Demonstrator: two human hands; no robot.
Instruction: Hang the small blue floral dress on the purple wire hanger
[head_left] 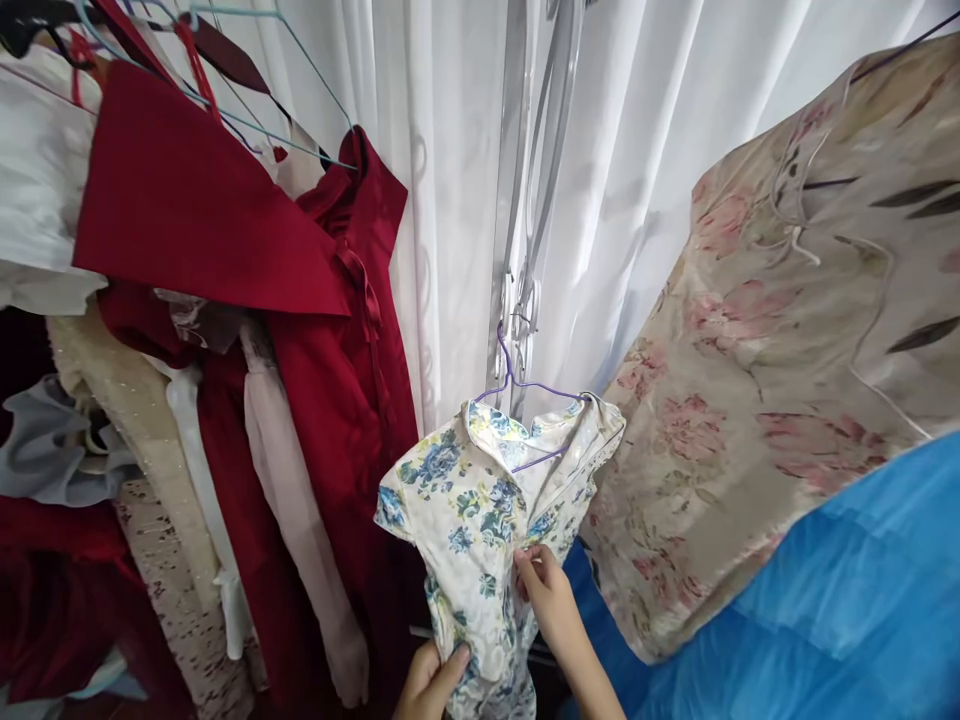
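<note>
A short-sleeved white dress with blue flowers point(469, 510) hangs on a purple wire hanger point(509, 376) in the lower middle. The hanger's hook is up against a metal fitting on the white curtain. With its fingertips pinched, my right hand point(546, 592) holds the front opening of the dress at chest height. Lower down, my left hand point(433, 682) grips the left side of the dress, thumb in front and fingers partly behind the cloth. The right side of the dress's collar is folded outward near the shoulder.
Dark red garments point(202, 200) and pale dresses hang at the left on wire hangers. At the right hangs a large beige garment with pink flowers point(712, 400), with blue tulle point(847, 600) below it. A white curtain point(637, 150) forms the background.
</note>
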